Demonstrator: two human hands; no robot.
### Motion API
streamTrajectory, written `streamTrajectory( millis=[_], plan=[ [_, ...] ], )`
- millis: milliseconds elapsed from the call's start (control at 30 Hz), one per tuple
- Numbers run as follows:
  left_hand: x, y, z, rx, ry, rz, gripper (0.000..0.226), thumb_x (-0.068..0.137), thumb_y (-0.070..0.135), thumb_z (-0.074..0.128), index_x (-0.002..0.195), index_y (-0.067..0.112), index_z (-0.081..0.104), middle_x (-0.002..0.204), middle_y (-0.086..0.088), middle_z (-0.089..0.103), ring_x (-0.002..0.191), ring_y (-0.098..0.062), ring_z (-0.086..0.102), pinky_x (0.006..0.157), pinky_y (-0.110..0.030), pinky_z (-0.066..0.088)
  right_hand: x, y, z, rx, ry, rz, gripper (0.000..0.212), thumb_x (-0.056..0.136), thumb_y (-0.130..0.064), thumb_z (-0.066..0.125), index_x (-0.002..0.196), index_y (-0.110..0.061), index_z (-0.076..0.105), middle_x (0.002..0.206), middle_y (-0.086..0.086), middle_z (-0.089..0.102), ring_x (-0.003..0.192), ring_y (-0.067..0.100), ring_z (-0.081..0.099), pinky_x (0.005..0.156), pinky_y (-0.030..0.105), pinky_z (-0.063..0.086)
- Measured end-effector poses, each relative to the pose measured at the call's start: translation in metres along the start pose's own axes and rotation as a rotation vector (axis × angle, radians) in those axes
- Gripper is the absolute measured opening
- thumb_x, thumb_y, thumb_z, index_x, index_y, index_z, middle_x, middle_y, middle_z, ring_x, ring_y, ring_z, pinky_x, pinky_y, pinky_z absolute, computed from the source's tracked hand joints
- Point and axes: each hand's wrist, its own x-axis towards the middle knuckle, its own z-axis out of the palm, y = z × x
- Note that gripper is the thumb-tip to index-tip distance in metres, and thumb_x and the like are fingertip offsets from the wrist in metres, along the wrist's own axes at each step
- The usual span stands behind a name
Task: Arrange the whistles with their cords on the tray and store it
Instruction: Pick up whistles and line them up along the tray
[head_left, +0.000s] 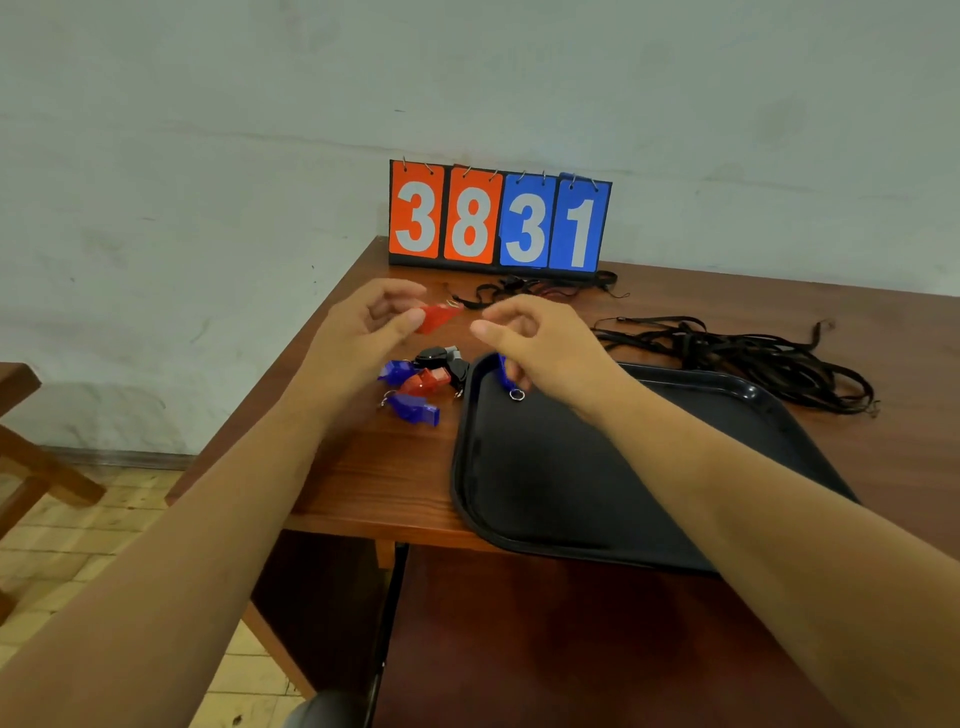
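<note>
Just beyond the far left corner of the black tray (597, 499), left hand (363, 332) pinching a red whistle (435, 317), right hand (540, 343) curled round a blue whistle (503, 375) (key ring (517, 395) dangling) over that corner, loose whistles (415, 384) left of the tray, black cords (753, 358) behind it

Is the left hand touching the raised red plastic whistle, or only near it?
Touching. The head view shows the left hand pinching the red plastic whistle between thumb and fingers, with no gap.

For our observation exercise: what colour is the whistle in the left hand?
The whistle is red; head view.
</note>
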Motion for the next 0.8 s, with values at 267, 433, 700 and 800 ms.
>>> streamTrajectory(
  millis=[267,433,700,800],
  plan=[
    [-0.019,0.027,0.008,-0.017,-0.176,0.085,0.020,0.088,0.021,0.069,0.105,0.024,0.059,0.097,0.009,0.064,0.090,0.000,0.063,0.080,-0.013,0.051,-0.021,-0.009,-0.006,0.001,-0.068,-0.110,0.022,0.092,-0.030,0.067,0.108,-0.016,0.068,0.076,-0.002,0.069,0.061,0.006,0.063,0.062,0.021,0.056],
    [-0.030,0.010,0.004,0.269,-0.092,0.070,0.018,0.090,0.032,0.064,0.106,0.027,0.058,0.102,0.011,0.056,0.093,-0.004,0.056,0.075,-0.012,0.042,-0.020,0.010,-0.027,-0.049,0.004,0.075,0.015,0.092,-0.023,0.066,0.105,-0.016,0.065,0.085,0.001,0.073,0.069,0.008,0.070,0.062,0.018,0.055],
    [-0.044,-0.013,-0.009,0.589,-0.174,0.064,0.033,0.080,0.040,0.075,0.110,0.032,0.065,0.130,0.006,0.040,0.118,-0.005,0.031,0.098,-0.026,0.032,-0.005,0.052,-0.031,-0.207,0.169,0.286,0.016,0.091,-0.026,0.069,0.096,-0.011,0.067,0.092,0.002,0.065,0.074,0.007,0.056,0.067,0.023,0.044],
    [-0.045,-0.014,-0.009,0.577,-0.196,0.058,0.031,0.081,0.039,0.074,0.110,0.032,0.066,0.130,0.006,0.041,0.118,-0.004,0.031,0.098,-0.026,0.034,0.000,0.053,-0.023,-0.253,0.139,0.308,0.023,0.091,-0.029,0.068,0.094,-0.006,0.072,0.090,0.006,0.067,0.071,0.008,0.055,0.063,0.021,0.042]
  ],
)
